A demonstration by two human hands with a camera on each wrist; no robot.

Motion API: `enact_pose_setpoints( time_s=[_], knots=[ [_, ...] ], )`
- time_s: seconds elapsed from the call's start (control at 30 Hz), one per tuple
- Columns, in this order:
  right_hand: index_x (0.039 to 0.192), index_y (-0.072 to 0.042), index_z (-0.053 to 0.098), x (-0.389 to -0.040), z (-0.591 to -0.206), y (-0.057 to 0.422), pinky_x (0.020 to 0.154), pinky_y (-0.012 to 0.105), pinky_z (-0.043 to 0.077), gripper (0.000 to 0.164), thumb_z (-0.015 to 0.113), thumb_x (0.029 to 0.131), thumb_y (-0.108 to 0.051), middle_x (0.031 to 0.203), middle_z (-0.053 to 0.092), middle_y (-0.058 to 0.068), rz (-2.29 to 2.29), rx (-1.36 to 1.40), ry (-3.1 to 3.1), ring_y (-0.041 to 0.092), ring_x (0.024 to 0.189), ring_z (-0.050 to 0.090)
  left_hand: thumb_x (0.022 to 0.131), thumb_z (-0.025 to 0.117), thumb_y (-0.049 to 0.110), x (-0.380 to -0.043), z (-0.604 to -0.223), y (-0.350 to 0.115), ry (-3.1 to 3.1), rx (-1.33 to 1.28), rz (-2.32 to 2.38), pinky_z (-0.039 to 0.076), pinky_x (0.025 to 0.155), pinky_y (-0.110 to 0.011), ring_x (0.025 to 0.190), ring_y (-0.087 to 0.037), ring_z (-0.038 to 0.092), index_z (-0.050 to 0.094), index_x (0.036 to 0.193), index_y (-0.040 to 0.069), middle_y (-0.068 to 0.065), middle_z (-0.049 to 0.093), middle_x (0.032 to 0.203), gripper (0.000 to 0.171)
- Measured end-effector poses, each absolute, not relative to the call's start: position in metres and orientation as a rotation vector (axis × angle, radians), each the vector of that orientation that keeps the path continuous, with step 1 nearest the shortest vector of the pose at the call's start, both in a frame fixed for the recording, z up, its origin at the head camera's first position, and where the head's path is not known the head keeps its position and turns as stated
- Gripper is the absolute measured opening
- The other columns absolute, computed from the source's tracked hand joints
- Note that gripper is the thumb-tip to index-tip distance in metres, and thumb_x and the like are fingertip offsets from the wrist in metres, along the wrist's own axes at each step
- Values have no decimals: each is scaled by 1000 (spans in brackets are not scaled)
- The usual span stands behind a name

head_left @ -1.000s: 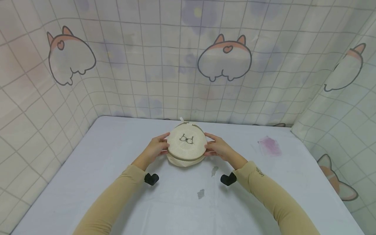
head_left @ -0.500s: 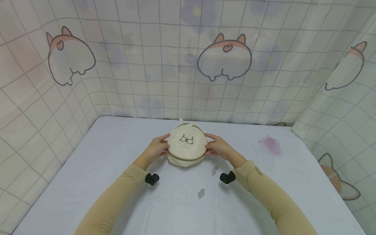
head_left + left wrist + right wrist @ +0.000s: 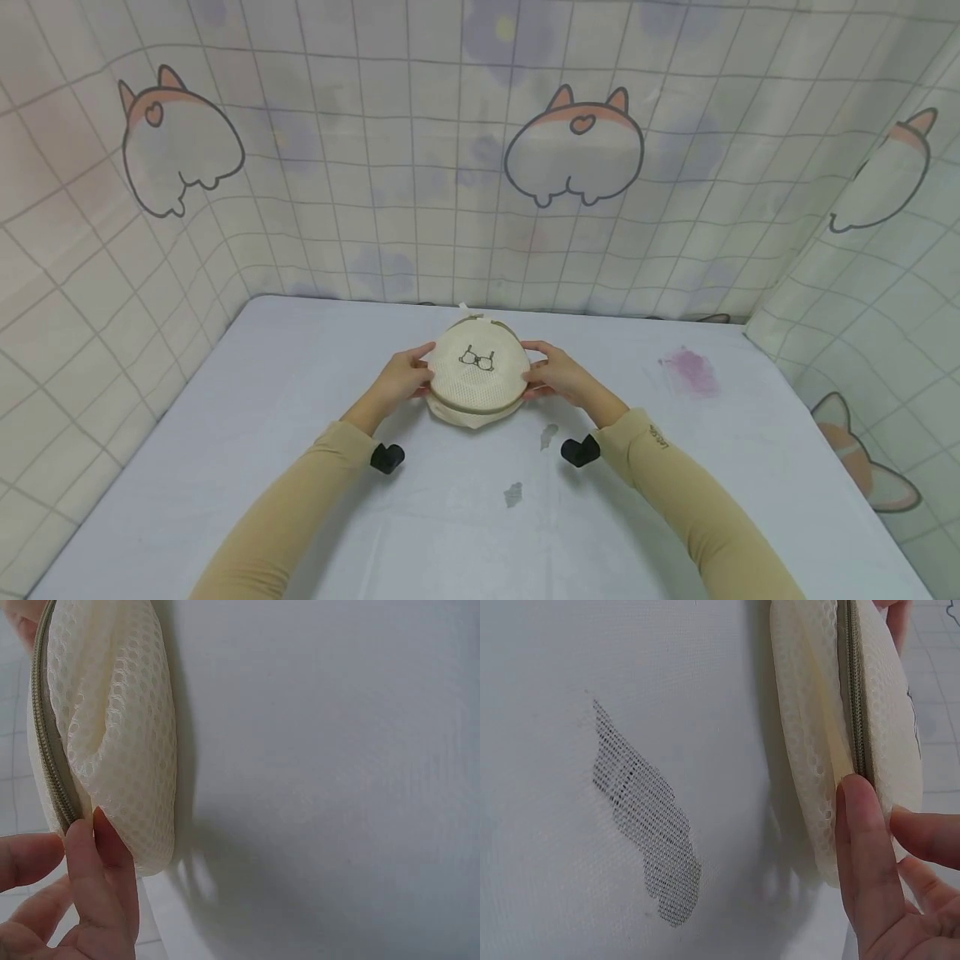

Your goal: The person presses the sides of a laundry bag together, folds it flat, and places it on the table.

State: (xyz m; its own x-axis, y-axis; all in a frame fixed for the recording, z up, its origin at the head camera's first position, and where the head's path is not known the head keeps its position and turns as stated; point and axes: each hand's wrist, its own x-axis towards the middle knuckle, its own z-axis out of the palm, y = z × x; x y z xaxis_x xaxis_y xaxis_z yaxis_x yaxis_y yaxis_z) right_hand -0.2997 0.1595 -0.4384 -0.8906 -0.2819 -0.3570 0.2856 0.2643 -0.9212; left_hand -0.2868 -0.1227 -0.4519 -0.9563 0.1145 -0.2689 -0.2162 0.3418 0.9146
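A round cream mesh laundry bag [image 3: 480,383] with a glasses drawing on its top sits near the table's back edge. An olive zipper [image 3: 46,742] runs around its side; below it the mesh wall sags in folds. My left hand [image 3: 395,377] pinches the left side of the bag at the zipper edge. On the opposite side my right hand [image 3: 561,375] grips the bag the same way, its fingertips on the zipper seam in the right wrist view. A small white tab [image 3: 463,308] sticks up at the back of the bag.
The bag stands on a table with a white cloth [image 3: 300,350]. Grey worn patches [image 3: 513,495] mark the cloth in front, and a pink stain [image 3: 690,372] lies at right. Patterned curtains [image 3: 420,167] hang behind the table and along both sides.
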Motion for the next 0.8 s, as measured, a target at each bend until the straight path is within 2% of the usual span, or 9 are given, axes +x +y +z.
enact_pose_setpoints(
  time_s=[0.47,0.8],
  knots=[
    [159,-6,30,-302,-437,162,79,35,62,69,59,98,8,103,62,15,-1592,-38,2132,15,72,65,94,55,-3,-291,-451,-119,2360,-80,1607,58,77,-26,95,-21,62,37,160,13,-24,55,133,70],
    [160,-4,32,-305,-438,158,76,31,61,68,60,99,5,114,63,20,-1511,-41,2200,15,73,66,95,56,-3,-286,-450,-120,2396,-66,1578,57,70,-24,83,-18,61,39,158,8,-21,58,119,66]
  ],
)
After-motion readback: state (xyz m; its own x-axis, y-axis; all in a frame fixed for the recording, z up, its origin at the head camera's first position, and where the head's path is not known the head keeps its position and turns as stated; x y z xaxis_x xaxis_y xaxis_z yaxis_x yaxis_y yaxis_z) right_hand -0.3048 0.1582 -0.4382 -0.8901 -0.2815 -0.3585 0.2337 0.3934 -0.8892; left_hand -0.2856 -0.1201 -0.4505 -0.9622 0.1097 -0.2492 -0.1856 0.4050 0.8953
